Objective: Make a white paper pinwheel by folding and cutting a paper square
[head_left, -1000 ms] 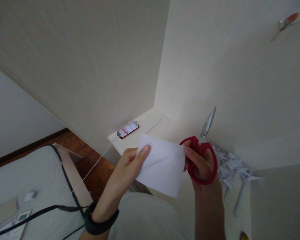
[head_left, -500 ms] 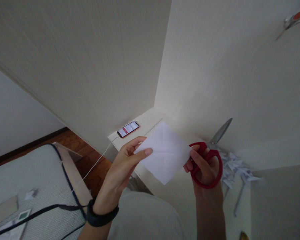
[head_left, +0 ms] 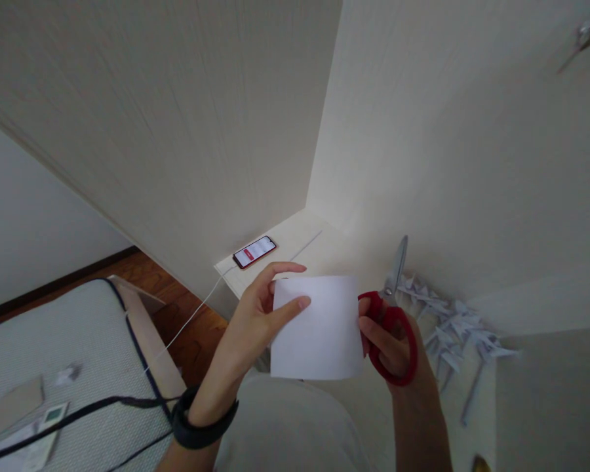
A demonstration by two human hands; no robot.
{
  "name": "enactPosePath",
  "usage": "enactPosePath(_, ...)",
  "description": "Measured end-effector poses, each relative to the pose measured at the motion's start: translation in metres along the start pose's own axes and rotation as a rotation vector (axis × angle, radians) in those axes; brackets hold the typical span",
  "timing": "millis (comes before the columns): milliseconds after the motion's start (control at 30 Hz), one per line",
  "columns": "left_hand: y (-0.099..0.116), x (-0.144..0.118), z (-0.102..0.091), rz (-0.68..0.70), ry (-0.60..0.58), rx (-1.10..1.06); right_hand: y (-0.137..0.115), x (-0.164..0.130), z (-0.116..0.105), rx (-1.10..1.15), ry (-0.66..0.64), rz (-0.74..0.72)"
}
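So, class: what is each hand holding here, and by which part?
The left hand pinches the white paper by its left edge; the right hand holds the red scissors by their handle loops.

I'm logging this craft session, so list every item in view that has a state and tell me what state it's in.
White paper sheet: unfolded, held up between both hands.
Red scissors: blades closed, pointing up.
Left hand: pinching the sheet's left edge.
Right hand: fingers through the scissors' handles, touching the sheet's right edge.
Phone: screen lit, cable plugged in, lying flat on the shelf.
Paper pieces: folded, piled on the shelf.
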State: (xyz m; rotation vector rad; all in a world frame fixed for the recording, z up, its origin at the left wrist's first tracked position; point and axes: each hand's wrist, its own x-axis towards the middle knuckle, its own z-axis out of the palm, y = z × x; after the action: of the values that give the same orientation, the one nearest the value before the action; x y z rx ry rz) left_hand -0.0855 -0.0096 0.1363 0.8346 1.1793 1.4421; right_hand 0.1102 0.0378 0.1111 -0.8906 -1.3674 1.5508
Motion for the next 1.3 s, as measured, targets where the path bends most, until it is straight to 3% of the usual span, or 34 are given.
enactPosePath(100, 0.002, -0.002, 0.004, -0.04, 0.04, -0.002, 0.002, 0.001, -0.003, -0.067, -0.033, 0.0)
enactPosePath(200, 0.003, -0.003, 0.006, -0.085, 0.06, -0.041, 0.004, 0.001, 0.0, -0.068, 0.018, -0.005)
enactPosePath(367, 0.002, -0.003, 0.006, -0.148, 0.008, -0.142, 0.001, -0.002, 0.009, -0.043, 0.16, -0.035)
enactPosePath(667, -0.003, -0.001, 0.005, -0.152, -0.07, -0.192, 0.002, -0.003, 0.011, -0.036, 0.21, -0.062)
enactPosePath(833, -0.004, 0.0, 0.005, -0.132, -0.073, -0.215, 0.002, -0.006, 0.01, -0.048, 0.175, -0.036)
enactPosePath(1067, -0.003, 0.002, 0.005, -0.089, 0.011, -0.09, 0.006, -0.006, 0.002, -0.08, 0.122, -0.031)
enactPosePath(1300, -0.006, 0.004, 0.0, -0.065, -0.084, 0.123, 0.009, 0.0, -0.013, 0.003, 0.09, -0.051)
